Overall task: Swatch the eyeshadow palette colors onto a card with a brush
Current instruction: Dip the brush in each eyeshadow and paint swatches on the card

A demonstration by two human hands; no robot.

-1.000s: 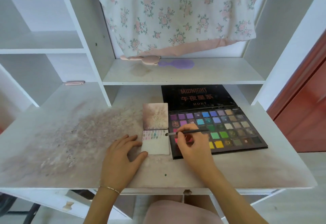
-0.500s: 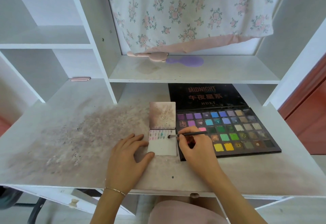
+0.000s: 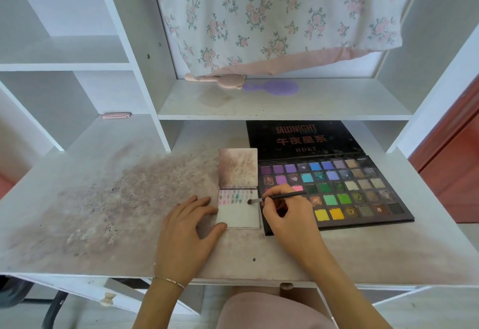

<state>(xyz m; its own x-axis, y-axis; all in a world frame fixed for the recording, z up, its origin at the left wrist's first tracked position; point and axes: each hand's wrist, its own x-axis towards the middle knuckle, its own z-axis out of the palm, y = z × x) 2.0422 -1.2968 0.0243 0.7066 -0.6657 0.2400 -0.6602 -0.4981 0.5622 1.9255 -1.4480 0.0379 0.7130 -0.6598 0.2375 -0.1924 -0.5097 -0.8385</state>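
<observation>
The card (image 3: 238, 212) lies flat on the desk (image 3: 103, 225), just left of the open eyeshadow palette (image 3: 334, 188), with a row of small colour marks along its upper edge. The brush (image 3: 274, 197) tip seems to touch the card at the right end of that row. The right hand (image 3: 290, 217) pinches the brush handle. The left hand (image 3: 186, 235) rests flat, fingers relaxed, thumb and fingertips on the card's left edge. A shelf (image 3: 285, 106) above holds a purple hairbrush (image 3: 272, 87).
</observation>
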